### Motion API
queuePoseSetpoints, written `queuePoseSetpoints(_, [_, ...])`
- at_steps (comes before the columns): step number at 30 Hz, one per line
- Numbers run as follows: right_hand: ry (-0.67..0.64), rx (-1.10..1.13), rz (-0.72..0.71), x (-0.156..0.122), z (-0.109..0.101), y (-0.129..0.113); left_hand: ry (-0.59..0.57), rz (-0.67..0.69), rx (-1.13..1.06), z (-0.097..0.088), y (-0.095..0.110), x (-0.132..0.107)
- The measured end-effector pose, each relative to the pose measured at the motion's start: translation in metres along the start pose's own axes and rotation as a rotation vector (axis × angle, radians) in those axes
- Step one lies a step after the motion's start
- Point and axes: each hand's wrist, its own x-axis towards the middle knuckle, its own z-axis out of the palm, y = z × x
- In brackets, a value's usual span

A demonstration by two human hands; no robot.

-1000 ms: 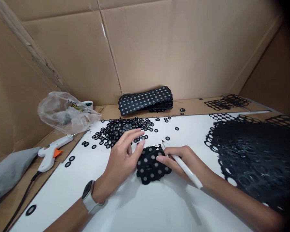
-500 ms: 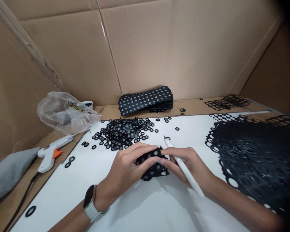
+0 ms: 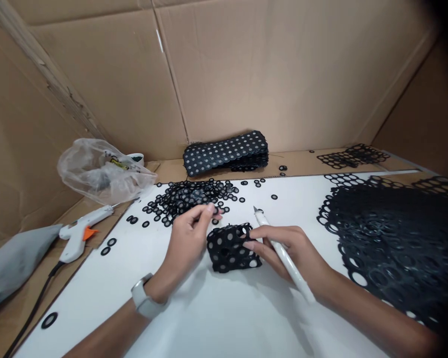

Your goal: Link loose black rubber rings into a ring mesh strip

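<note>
My left hand [image 3: 189, 233] is closed in a pinch at the near edge of a pile of small black rings [image 3: 182, 199]. A small black ring [image 3: 215, 211] shows at its fingertips. My right hand [image 3: 294, 248] has a white craft knife [image 3: 289, 263] tucked in it, blade pointing up and away. Its thumb and forefinger also touch the right side of a black sheet piece [image 3: 229, 248] dotted with round grey spots and some open holes. That piece is raised a little over the white board [image 3: 209, 313].
A stack of dotted black strips [image 3: 226, 151] lies against the cardboard wall. To the right is a heap of black ring-mesh sheets [image 3: 399, 243]. A white glue gun [image 3: 76, 238], its cord, a clear plastic bag [image 3: 104, 171] and a grey bag [image 3: 18, 263] are at left.
My left hand has let go of the dotted black piece and moved up and left to the ring pile, a ring at its fingertips. My right hand has stayed at the piece with the knife.
</note>
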Motion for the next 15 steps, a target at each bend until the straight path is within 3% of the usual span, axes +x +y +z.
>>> queuePoseSetpoints(4, [-0.004, -0.057, 0.086, 0.004, -0.006, -0.003, 0.126, -0.001, 0.08, -0.014, -0.014, 0.014])
queuePoseSetpoints(7, [-0.04, -0.072, 0.162, 0.006, -0.008, -0.002, 0.135, 0.083, 0.102, -0.017, -0.007, 0.011])
queuePoseSetpoints(12, [-0.025, 0.013, 0.208, 0.007, -0.009, 0.002, -0.155, 0.43, 0.115, -0.005, 0.005, -0.009])
queuePoseSetpoints(15, [-0.037, 0.083, 0.176, 0.006, -0.009, 0.003, -0.254, 0.508, 0.118, 0.002, 0.001, -0.016])
